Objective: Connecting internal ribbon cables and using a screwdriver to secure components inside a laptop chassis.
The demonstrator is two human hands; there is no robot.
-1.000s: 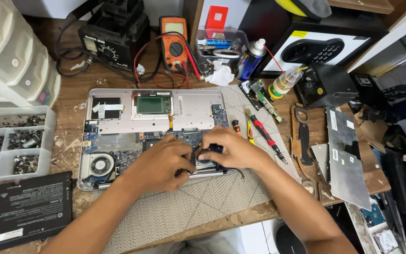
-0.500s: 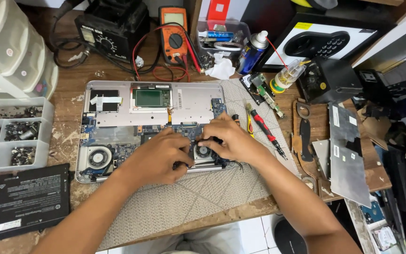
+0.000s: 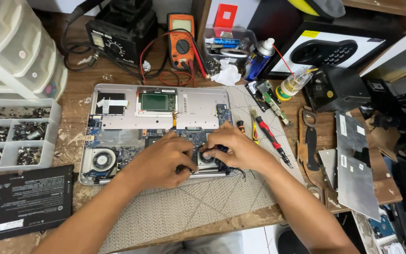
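An opened silver laptop base [image 3: 118, 123] lies on a grey mesh mat [image 3: 189, 207], its circuit board and a round fan [image 3: 103, 160] at the left exposed. My left hand [image 3: 158, 160] rests on the board near the front edge, fingers curled down on it. My right hand [image 3: 233, 148] is beside it, fingertips pressing on a second small fan [image 3: 206, 157] at the laptop's front right. Black wires trail out below the right hand. Whether either hand grips a part is hidden by the fingers.
A black flat battery [image 3: 22, 202] lies front left, a compartment tray of screws [image 3: 15, 134] left. A red-handled screwdriver [image 3: 271, 138] lies right of the laptop, metal plates [image 3: 355, 164] further right. An orange multimeter [image 3: 182, 42], a spray can [image 3: 258, 59] and a black power unit [image 3: 118, 30] stand behind.
Both hands have stayed on the laptop's front right; the right hand's fingers shifted slightly over the small fan. The view moved a little.
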